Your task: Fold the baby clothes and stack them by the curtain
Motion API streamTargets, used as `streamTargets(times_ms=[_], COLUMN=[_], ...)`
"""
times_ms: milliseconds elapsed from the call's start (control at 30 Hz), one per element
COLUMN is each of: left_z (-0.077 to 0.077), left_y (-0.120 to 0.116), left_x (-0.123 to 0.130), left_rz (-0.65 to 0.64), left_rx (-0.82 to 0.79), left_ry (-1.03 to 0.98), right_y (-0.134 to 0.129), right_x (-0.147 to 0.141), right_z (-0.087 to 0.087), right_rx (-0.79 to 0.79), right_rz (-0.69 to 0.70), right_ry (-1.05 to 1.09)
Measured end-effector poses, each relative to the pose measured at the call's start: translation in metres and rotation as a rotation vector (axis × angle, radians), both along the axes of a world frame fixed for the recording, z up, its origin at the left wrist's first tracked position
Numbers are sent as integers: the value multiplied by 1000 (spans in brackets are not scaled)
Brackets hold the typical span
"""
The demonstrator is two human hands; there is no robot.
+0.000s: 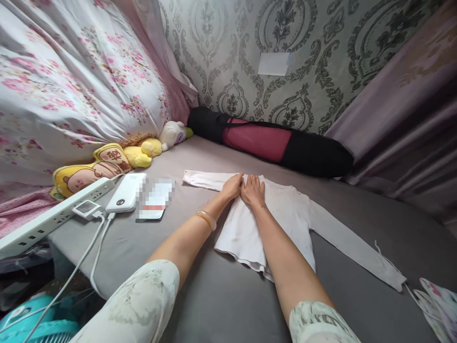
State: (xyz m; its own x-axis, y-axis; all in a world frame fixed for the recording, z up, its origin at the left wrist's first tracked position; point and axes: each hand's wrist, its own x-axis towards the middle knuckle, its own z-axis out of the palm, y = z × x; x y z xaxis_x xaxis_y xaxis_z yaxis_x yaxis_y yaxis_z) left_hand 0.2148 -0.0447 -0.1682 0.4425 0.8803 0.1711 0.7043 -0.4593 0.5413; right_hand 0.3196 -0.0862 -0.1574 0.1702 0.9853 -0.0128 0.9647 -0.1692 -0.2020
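Note:
A white long-sleeved shirt [285, 214] lies spread on a grey sheet, its sleeves stretched out to the left and right. My left hand [233, 186], with a bangle [207, 220] on the wrist, is closed on the fabric where the left-lying sleeve meets the body. Its fingertips are partly hidden. Right beside it, my right hand [253, 189] rests flat on the upper part of the shirt, fingers stretched out. The shirt's lower hem lies a little wavy between and under my forearms.
A black and red long bag [257, 138] lies along the wall. On the left are plush toys [143, 151], a power strip [53, 216], a power bank [126, 193], a phone [155, 200] and white cables. A patterned cloth [439, 305] lies at right; a turquoise fan [39, 319] stands below.

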Motion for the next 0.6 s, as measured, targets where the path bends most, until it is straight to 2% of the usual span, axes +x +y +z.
streamTargets(times_ms=[100,200,467,600], left_z=[-8,-9,2,8], left_y=[0,0,-2,0], left_x=[-15,-37,-104,-129], left_rz=[-33,-25,172,282], left_rx=[39,46,41,19], left_ry=[3,62,194,250], right_y=[1,1,-2,-2], right_x=[0,0,-1,-1], right_z=[-1,0,3,3], right_rx=[4,7,19,3], right_rz=[-2,2,6,6], right_ry=[-8,-13,-12,-16])
